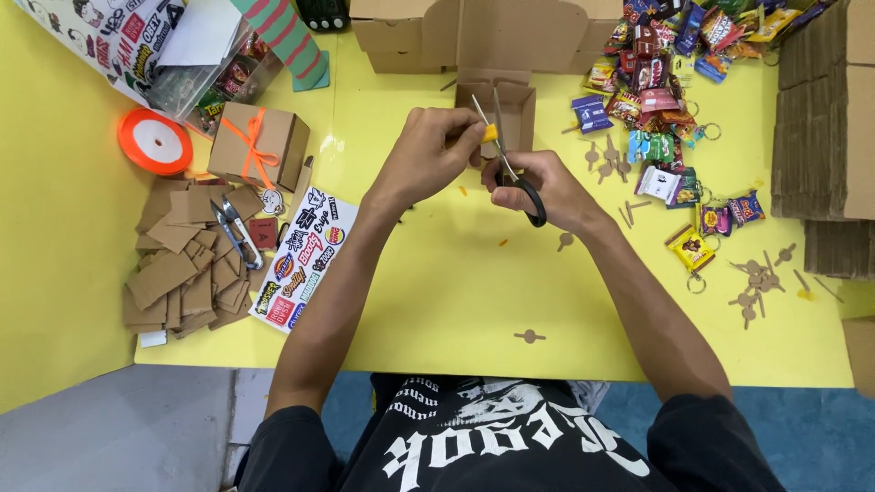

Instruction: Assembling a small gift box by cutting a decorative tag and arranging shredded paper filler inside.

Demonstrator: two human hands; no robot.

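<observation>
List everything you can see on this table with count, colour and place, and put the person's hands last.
scissors: one, black handles, table centre, in the right hand
small orange piece: one, between the blades, pinched by the left hand
open cardboard box: one, brown, just behind the hands
tied gift box: one, brown with orange ribbon, left
ribbon spool: one, orange, far left
cardboard scraps: a pile, brown, left front
sticker sheet: one, white, multicoloured, beside the scraps
snack keychains: many, multicoloured, right rear
flat cardboard stack: one, brown, right edge
table: one, yellow
left hand: one, centre
right hand: one, centre
</observation>
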